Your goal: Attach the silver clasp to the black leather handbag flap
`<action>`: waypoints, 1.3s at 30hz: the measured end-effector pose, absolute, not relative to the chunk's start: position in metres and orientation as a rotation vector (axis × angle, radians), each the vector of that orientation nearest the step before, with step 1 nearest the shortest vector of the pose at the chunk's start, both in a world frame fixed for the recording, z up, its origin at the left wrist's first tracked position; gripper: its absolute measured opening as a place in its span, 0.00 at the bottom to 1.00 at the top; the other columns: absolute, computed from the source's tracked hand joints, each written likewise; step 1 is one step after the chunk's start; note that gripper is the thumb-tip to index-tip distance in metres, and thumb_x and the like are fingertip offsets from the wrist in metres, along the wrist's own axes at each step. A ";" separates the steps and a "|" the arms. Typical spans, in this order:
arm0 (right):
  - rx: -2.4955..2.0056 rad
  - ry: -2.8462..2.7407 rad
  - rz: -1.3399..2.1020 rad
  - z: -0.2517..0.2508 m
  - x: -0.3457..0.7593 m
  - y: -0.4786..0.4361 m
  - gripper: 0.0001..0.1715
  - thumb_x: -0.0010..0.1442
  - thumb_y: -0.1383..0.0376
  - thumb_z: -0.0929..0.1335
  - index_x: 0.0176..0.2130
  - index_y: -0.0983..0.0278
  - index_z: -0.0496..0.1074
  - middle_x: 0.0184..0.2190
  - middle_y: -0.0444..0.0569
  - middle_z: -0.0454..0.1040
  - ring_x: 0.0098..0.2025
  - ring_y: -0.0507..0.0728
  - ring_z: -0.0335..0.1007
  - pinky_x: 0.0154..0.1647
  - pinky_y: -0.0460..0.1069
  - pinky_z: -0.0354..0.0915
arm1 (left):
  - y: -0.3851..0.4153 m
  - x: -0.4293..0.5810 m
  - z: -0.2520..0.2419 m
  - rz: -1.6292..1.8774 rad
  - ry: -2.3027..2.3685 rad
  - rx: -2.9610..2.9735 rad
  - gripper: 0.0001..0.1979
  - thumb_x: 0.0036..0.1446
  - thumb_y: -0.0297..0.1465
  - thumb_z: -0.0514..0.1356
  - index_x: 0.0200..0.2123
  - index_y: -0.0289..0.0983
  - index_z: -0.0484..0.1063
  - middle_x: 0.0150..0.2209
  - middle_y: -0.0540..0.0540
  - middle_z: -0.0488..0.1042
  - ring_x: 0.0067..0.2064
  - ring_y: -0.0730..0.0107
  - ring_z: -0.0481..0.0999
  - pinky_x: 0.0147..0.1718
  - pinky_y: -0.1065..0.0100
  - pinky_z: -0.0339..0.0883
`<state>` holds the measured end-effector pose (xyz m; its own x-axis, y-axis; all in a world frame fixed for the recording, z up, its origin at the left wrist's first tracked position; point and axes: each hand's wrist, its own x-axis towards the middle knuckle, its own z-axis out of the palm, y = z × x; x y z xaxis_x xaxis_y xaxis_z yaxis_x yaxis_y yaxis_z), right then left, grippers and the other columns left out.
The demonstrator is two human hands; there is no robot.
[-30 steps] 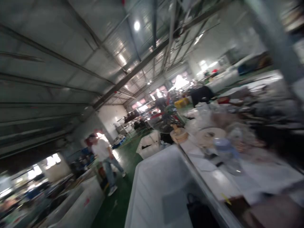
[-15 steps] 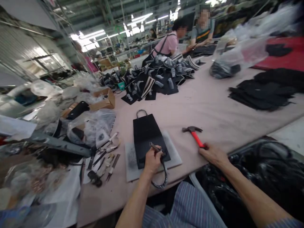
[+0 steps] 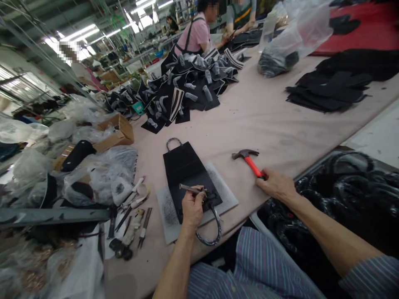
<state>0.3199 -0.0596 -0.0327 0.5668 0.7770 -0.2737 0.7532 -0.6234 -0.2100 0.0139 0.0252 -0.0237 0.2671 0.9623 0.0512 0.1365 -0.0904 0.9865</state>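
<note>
Pinching a slim metal rod (image 3: 186, 188) between thumb and fingers of the left hand (image 3: 192, 209), above the near half of a flat black bag (image 3: 181, 162) lying partly over a pale board (image 3: 225, 190). Closing the right hand (image 3: 277, 185) around the handle end of a red hammer (image 3: 253, 166), well to the right of the rod, head pointing away and leftward. Having the left hand much nearer the bag than the right; seeing the bag's long axis running away and leaning left, the rod lying across it. Hiding the rod's inner end behind the fingers, so not making out any contact with the bag. Not being able to tell resting from hovering for the hammer's head over the table (image 3: 258, 120).
</note>
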 end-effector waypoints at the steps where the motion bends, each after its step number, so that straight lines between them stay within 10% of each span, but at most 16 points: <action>1: -2.726 -1.339 0.515 -0.033 0.320 -0.059 0.21 0.60 0.54 0.61 0.42 0.63 0.75 0.35 0.58 0.78 0.38 0.66 0.73 0.33 0.53 0.57 | 0.025 0.013 -0.024 0.986 1.078 1.479 0.09 0.58 0.32 0.61 0.41 0.36 0.73 0.44 0.41 0.79 0.43 0.63 0.82 0.47 0.62 0.75; 39: -2.667 -1.307 0.481 -0.037 0.318 -0.064 0.22 0.60 0.54 0.60 0.44 0.63 0.74 0.35 0.60 0.78 0.38 0.68 0.74 0.32 0.54 0.54 | 0.013 0.023 -0.031 1.048 1.107 2.153 0.09 0.61 0.27 0.59 0.44 0.37 0.74 0.45 0.41 0.81 0.49 0.59 0.81 0.52 0.59 0.74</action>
